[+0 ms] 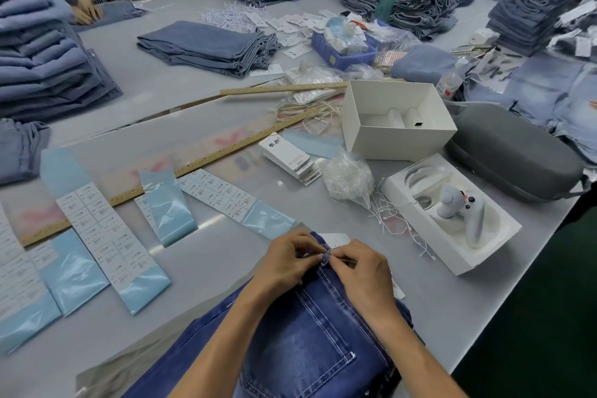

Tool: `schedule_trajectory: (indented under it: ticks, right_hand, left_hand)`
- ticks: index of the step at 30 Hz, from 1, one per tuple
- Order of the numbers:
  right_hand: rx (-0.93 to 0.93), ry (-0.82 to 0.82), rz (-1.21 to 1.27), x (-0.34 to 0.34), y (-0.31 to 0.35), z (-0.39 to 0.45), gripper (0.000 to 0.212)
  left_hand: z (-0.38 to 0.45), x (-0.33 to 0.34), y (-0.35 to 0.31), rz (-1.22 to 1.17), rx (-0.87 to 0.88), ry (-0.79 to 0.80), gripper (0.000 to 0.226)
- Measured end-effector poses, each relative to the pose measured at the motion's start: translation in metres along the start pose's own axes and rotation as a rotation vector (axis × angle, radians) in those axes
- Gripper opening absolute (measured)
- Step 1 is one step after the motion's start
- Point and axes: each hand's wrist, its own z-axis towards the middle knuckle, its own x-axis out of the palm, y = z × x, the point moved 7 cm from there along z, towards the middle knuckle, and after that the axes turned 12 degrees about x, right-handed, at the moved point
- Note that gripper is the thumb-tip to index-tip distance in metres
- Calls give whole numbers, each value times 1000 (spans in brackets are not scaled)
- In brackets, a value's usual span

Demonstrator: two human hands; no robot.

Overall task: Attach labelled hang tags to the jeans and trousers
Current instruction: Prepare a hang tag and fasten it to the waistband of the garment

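Observation:
Dark blue jeans [310,342] lie folded at the table's near edge, back pocket up. My left hand [287,260] pinches the waistband beside a belt loop [325,258]. My right hand [361,271] pinches a thin string at that loop. A white hang tag [337,239] peeks out just beyond the waistband, mostly hidden by my hands. A stack of white hang tags [290,157] lies further out on the table. Sheets of printed labels [103,236] on blue backing lie to the left.
A bag of white tag strings [347,176] sits beside an open white box [397,119]. A second white box with a grey controller [452,213], a grey case [513,152], wooden rulers [226,147], folded jeans stacks [48,52] and other people's hands [85,11] surround the work area.

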Motion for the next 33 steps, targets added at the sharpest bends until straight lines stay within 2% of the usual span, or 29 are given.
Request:
schedule_trajectory:
  ticks: [3,6,9,11,16,20,24,29,31,33]
  right_hand:
    - [-63,-29,-43,-6,8,-7,4]
    - [-202,-220,-65,-28,21,-25,18]
    - [-239,-358,18,-55,20,-29,26]
    - [-216,-325,22,-63,14,-23,27]
    - [-219,-82,-33,-51,10,-8,30]
    - [-195,-16,17,-42,9,-5,24]
    - [-234,-34,-16,-38,15,-1,9]
    - [-268,-59,-37,-38,29,5,12]
    - [-202,-18,99,-43,30,8,11]
    - [-125,92,329,-47,33,7,11]
  left_hand:
    - [-5,-4,-7,55,1,-68,9]
    - [-18,-20,-14,-247,-55,-266,15]
    - [-28,-49,-35,-513,44,-435,9]
    - [-30,-63,-49,-635,91,-485,6]
    - [-26,-67,-56,-881,58,-529,3]
    - [-24,-63,-55,-838,41,-519,5]
    - [-24,-58,-58,-735,47,-483,14]
    - [-15,-47,-76,-569,100,-381,12]
    - [-9,-41,-83,-485,113,-343,10]
    - [-2,-32,-88,-381,122,-286,5]
